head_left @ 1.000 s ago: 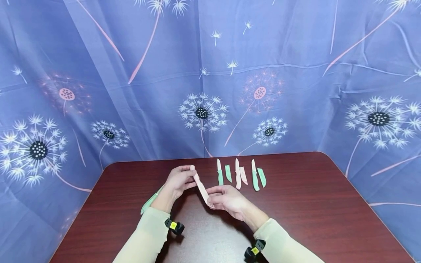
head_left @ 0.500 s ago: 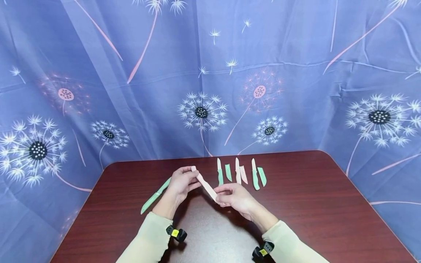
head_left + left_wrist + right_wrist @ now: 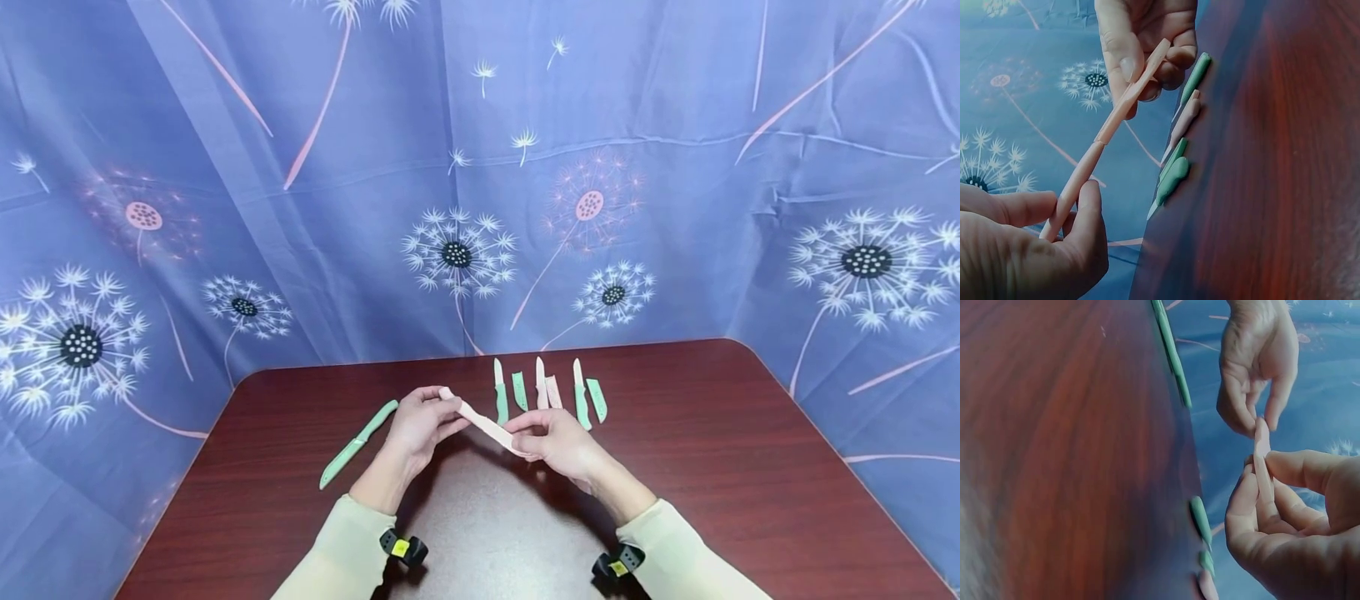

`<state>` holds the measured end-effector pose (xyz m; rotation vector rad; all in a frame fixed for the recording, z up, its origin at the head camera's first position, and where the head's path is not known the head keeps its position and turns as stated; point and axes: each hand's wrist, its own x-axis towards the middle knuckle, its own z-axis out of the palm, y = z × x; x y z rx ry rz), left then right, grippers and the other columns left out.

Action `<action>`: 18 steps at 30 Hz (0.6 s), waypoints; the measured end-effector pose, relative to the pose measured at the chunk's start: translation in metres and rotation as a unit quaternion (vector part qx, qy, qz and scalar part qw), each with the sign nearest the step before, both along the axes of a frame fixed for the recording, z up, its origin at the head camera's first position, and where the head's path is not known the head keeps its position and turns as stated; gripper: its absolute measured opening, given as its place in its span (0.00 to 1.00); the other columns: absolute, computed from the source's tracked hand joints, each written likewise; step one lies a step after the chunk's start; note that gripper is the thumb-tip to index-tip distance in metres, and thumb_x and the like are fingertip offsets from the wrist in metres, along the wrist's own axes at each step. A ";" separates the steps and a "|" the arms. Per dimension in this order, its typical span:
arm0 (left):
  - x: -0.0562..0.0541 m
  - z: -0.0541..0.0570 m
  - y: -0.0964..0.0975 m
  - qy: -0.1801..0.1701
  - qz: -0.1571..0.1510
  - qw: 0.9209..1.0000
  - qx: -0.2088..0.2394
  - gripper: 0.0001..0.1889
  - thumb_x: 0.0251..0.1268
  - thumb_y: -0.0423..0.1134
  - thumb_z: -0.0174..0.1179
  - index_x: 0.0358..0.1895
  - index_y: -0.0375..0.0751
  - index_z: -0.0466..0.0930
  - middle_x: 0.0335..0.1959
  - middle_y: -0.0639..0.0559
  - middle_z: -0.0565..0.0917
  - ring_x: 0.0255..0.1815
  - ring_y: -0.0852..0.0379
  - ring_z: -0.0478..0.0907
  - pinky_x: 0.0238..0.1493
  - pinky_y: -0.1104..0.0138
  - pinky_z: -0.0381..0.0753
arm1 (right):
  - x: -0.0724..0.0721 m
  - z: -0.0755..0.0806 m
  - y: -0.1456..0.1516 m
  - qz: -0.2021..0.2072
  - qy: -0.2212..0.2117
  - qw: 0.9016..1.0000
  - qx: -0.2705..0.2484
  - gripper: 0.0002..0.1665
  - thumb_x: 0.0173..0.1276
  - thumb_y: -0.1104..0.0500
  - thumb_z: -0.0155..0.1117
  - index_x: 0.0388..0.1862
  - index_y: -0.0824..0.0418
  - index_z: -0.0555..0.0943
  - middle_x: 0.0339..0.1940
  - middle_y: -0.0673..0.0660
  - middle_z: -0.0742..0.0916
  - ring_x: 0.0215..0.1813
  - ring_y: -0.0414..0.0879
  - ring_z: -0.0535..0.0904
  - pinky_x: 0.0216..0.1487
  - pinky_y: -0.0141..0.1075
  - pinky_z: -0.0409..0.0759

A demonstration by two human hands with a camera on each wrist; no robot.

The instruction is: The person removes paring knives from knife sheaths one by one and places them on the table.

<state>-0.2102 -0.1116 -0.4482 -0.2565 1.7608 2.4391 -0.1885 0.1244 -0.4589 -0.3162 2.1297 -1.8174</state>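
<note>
Both hands hold a pink sheathed knife (image 3: 486, 425) above the table, slanting down to the right in the head view. My left hand (image 3: 417, 429) pinches its handle (image 3: 1077, 181) between thumb and fingers. Over the blade end, my right hand (image 3: 564, 448) grips the pink sheath (image 3: 1124, 106). The sheath meets the handle, and no blade shows between them. Left of the left hand lies a green sheathed knife (image 3: 358, 443). Behind the right hand lies an unsheathed pink knife (image 3: 541, 382), its handle partly hidden, beside a pink sheath (image 3: 553, 392).
Two unsheathed green knives (image 3: 500, 398) and two green sheaths (image 3: 519, 391) lie along the far side of the brown wooden table (image 3: 720, 483). A blue dandelion-print curtain (image 3: 337, 208) hangs behind the table.
My right hand has moved right and slightly up, and the held knife has tilted flatter. The left hand has shifted slightly right, uncovering the green sheathed knife. Both hands keep their hold.
</note>
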 end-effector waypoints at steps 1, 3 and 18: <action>0.001 0.000 0.001 0.001 -0.002 1.000 0.000 0.14 0.70 0.19 0.60 0.55 0.26 0.69 0.40 0.41 0.80 0.37 0.55 0.84 0.47 0.60 0.90 | -0.001 0.000 0.002 -0.001 0.007 1.000 0.004 0.15 0.71 0.71 0.69 0.55 0.75 0.85 0.36 0.61 0.90 0.34 0.46 0.84 0.37 0.39 0.84; 0.003 0.000 0.003 0.000 -0.004 1.000 0.001 0.16 0.69 0.19 0.60 0.55 0.26 0.69 0.41 0.41 0.80 0.39 0.55 0.85 0.48 0.60 0.89 | -0.002 0.002 0.006 -0.005 0.014 1.000 0.012 0.15 0.71 0.70 0.68 0.55 0.74 0.86 0.35 0.60 0.89 0.33 0.46 0.83 0.36 0.40 0.83; 0.012 -0.002 0.011 0.020 -0.046 0.999 -0.018 0.14 0.65 0.16 0.62 0.50 0.27 0.73 0.39 0.43 0.82 0.38 0.56 0.85 0.47 0.60 0.90 | -0.010 0.010 0.025 -0.041 0.043 0.996 0.062 0.14 0.72 0.70 0.68 0.55 0.72 0.87 0.30 0.53 0.85 0.31 0.46 0.77 0.32 0.36 0.79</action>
